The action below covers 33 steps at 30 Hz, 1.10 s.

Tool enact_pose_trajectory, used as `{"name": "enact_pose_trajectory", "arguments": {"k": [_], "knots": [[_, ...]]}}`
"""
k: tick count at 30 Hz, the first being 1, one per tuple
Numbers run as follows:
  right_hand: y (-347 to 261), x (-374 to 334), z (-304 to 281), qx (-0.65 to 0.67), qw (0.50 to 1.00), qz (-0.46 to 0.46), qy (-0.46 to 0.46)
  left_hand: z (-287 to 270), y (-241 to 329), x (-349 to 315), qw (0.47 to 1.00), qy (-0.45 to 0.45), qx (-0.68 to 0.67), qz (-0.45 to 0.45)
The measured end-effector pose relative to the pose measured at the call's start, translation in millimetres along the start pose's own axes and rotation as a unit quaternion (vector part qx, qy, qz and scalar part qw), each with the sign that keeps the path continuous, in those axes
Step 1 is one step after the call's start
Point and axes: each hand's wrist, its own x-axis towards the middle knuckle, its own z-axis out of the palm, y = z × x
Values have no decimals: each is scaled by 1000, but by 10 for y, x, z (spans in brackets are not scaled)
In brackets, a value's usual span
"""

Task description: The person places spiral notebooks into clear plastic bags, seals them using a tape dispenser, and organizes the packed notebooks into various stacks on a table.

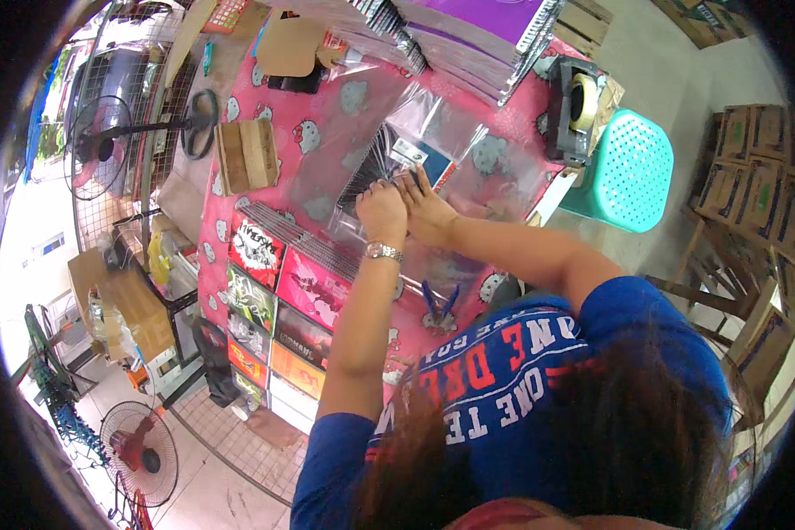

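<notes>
A dark spiral notebook (371, 165) with a pale label and a blue panel lies tilted on the table. Clear plastic (415, 108) surrounds it and spreads beyond its edges. My left hand (382, 208), with a metal watch on the wrist, is closed at the notebook's near edge, its fingers curled on the plastic. Against it rests my right hand (428, 210), fingers stretched and slightly apart over the notebook's lower part. The hands hide the notebook's near corner. Blue-handled pliers (439, 305) lie near my body.
Stacks of colourful notebooks (314, 287) stand at the near left, and tall spiral-bound stacks (468, 44) at the far side. A tape dispenser (579, 106) sits at the right edge beside a turquoise stool (627, 168). Wooden blocks (247, 157) lie left; cardboard boxes (751, 168) stand far right.
</notes>
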Motion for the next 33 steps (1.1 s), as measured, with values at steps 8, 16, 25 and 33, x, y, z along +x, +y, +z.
{"name": "enact_pose_trajectory", "arguments": {"k": [8, 16, 25, 33], "knots": [[828, -784, -715, 227, 948, 172, 141, 168, 1, 35, 999, -11, 24, -27], [1688, -1994, -224, 637, 472, 522, 314, 297, 141, -43, 998, 41, 43, -13], [1052, -2102, 366, 787, 286, 432, 333, -29, 183, -165, 981, -188, 34, -31], [925, 357, -587, 646, 761, -47, -48, 233, 209, -319, 980, -84, -156, -87]]}}
